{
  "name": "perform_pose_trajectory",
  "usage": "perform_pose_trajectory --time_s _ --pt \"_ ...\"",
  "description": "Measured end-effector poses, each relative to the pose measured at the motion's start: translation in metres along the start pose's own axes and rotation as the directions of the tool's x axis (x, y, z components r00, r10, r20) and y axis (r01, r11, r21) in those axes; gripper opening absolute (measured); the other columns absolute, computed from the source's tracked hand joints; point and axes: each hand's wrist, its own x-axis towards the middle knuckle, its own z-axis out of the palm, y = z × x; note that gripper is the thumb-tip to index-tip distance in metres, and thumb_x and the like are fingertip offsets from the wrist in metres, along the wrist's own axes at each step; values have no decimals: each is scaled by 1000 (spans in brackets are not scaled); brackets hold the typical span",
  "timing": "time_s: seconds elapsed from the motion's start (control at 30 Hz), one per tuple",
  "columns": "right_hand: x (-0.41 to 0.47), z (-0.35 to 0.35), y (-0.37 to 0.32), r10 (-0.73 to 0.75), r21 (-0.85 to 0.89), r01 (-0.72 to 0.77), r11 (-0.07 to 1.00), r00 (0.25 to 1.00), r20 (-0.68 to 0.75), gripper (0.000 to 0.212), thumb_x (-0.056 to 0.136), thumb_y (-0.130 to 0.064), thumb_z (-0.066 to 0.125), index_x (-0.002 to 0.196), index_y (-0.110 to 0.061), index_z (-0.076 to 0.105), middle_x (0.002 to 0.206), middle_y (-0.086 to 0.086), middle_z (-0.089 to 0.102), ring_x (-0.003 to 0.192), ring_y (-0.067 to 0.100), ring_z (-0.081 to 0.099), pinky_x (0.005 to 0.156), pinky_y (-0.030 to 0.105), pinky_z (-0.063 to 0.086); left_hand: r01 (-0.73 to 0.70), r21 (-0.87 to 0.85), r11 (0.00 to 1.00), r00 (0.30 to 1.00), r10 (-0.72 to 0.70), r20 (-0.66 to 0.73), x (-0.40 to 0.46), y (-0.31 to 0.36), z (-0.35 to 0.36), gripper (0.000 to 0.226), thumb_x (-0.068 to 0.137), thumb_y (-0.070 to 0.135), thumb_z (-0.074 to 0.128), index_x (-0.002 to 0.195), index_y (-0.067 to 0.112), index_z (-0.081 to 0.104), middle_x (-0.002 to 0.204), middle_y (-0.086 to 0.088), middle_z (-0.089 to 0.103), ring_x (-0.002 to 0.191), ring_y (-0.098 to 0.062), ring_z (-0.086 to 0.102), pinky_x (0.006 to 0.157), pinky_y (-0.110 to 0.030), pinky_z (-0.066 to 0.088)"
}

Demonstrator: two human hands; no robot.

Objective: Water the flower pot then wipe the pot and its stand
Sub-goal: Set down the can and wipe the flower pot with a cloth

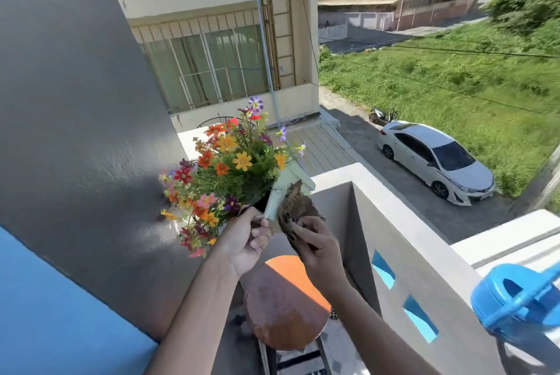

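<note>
Pale green plastic is what the flower pot (286, 189) appears to be made of, and it is held tilted in the air above the round rust-orange stand (285, 305), well clear of its top. The pot's lower end is gripped by the left hand (245, 241), fingers curled round it, so that the flowers (224, 168) lean up and away to the left of the grip. A brown cloth (292, 208) is pressed against the pot's side by the right hand (315, 246), whose fingers are curled onto the cloth (its lower part is hidden under them). To the right of the stand runs the balcony wall (403, 229), and farther right a blue watering can (521, 299) is seen, blurred, on the ledge.
</note>
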Motion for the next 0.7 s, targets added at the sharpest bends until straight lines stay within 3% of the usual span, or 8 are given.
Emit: perform_pose_trajectory --time_s 0.07,0.17,0.27,0.37,0.47,0.6,0.7 --pt "-4 -4 7 64 19 -63 998 996 -67 31 88 -2 63 109 -21 74 101 -8 62 91 15 60 70 39 49 6 6 1000 1000 -7 4 1 -2 2 24 93 3 43 73 14 38 59 0 44 34 -6 32 26 -17 24" --pt "-2 -2 -2 170 112 -157 981 978 -119 26 91 -7 62 111 -17 74 102 -5 64 92 14 62 75 40 51 -24 55 998 999 25 -30 -1 -8 11 25 93 4 43 70 14 39 57 1 47 34 -6 32 27 -17 23" --pt "12 3 -21 196 167 -166 972 963 -186 23 91 -5 63 109 -13 74 99 -4 66 93 8 62 80 23 48 -85 191 978 992 101 -74 -1 -18 21 22 95 7 43 74 12 42 57 0 49 35 -7 34 28 -18 23" --pt "29 0 -33 219 212 -168 963 944 -248 13 92 -6 62 93 -10 74 88 1 65 82 9 61 73 18 44 -117 313 942 985 151 -87 -3 -29 33 16 95 11 44 80 9 47 56 -1 51 37 -8 35 31 -19 22" --pt "39 -12 -32 266 263 -197 944 929 -257 18 93 -9 62 80 -19 69 69 -11 58 62 9 54 61 21 47 -106 350 931 987 142 -78 -5 -34 41 16 96 10 44 81 7 48 62 -4 50 41 -10 35 31 -20 25" --pt "75 -46 -21 279 262 -202 944 913 -299 24 92 -3 59 86 -27 62 84 -6 59 72 12 53 77 28 42 -86 389 917 992 116 -56 -14 -36 51 18 98 10 45 81 8 50 62 -5 51 44 -11 34 33 -20 27" --pt "91 -66 -17 396 287 -349 892 909 -126 19 99 -3 48 114 -12 57 114 4 55 69 -14 59 85 26 37 -61 368 928 995 88 -56 -14 -35 62 17 100 12 44 85 8 50 64 -6 49 40 -10 36 33 -20 28"
